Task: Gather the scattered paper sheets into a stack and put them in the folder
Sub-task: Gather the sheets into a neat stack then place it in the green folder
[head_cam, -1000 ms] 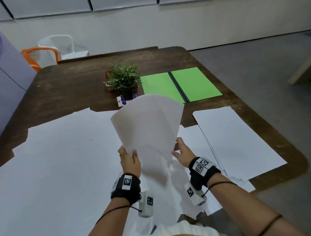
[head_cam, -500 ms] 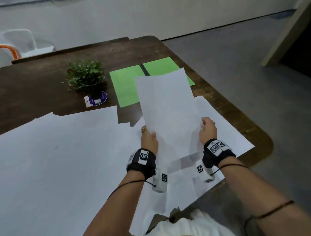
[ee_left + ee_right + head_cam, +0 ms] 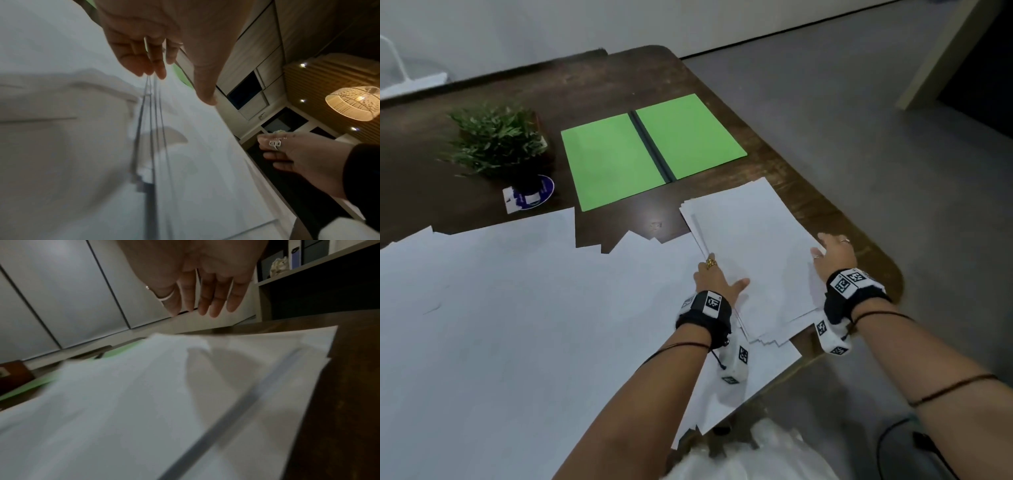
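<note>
White paper is what I am working with. The stack of sheets (image 3: 750,260) is lying on the wooden table (image 3: 784,164), near the right corner, just below the open green folder (image 3: 606,161). Many more loose sheets (image 3: 517,308) are lying spread out to the left of it.

My left hand (image 3: 717,279) is resting at the left edge of the stack. From my left wrist, its fingers (image 3: 144,65) are curling down onto the thin edges, but I cannot tell if they are pinching them. My right hand (image 3: 834,251) is at the right edge with fingers (image 3: 213,305) straight and holding nothing.

I am guessing the paper is very light, thin and floppy. The sheets are not lined up; their corners are sticking out like steps at the near end. They will likely slide over each other. I think I should be squeezing both long sides together, then lifting with my fingers under and thumbs on top.
</note>
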Motion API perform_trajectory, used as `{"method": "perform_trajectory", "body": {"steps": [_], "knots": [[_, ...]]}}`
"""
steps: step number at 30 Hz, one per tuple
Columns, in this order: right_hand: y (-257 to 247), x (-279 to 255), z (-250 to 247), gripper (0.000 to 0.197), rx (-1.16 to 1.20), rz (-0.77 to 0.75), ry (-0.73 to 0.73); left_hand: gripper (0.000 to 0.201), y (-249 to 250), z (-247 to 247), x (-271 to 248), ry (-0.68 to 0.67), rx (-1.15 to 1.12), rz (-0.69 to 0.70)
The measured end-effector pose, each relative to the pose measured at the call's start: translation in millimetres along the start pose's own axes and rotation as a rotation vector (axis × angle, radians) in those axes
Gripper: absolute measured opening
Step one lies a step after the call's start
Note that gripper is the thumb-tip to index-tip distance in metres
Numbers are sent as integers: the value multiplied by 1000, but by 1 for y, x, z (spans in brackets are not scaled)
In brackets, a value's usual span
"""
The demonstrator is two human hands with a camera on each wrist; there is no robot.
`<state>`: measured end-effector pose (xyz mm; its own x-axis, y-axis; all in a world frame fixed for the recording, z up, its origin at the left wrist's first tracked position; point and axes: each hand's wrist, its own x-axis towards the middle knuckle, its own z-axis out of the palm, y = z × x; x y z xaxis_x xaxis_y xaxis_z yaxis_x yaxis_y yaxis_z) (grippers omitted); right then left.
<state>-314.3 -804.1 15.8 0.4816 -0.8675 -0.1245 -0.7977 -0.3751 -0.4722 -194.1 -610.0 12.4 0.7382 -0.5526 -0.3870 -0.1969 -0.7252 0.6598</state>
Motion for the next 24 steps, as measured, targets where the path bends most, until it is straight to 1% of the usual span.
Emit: {"method": "perform_trajectory", "body": {"steps": [1,2,5,7,9,11,13,15,17,18,20,22,24], "knots": [[-2,-1,2,40,3,-35,-6,93,-5,-2,-4,22,65,29],[-7,-4,5,40,20,-86,-17,90,-12,-5,-10,56,87,66],[-34,-25,14,32,128,-306,-63,74,-52,-27,-37,169,61,198],[-53,-49,25,26,189,-435,-129,65,-93,-46,-58,226,137,200],[-71,-76,44,23,213,-526,-258,66,-139,-69,-77,264,267,111],[-88,-101,67,24,195,-603,-410,75,-179,-92,-95,220,427,-29],[-106,-122,91,36,96,-643,-584,90,-210,-111,-111,146,595,-173],[-119,-137,111,53,-91,-659,-715,107,-232,-123,-126,105,614,-332],[-130,-151,126,65,-232,-682,-764,123,-251,-128,-141,100,524,-472],[-135,-157,131,69,-269,-679,-781,128,-258,-128,-149,112,483,-514],[-142,-167,140,76,-352,-673,-779,132,-270,-125,-158,152,451,-541],[-147,-174,146,84,-441,-674,-740,135,-273,-126,-161,185,439,-538],[-150,-181,151,94,-493,-675,-713,134,-274,-129,-161,189,424,-536]]}}
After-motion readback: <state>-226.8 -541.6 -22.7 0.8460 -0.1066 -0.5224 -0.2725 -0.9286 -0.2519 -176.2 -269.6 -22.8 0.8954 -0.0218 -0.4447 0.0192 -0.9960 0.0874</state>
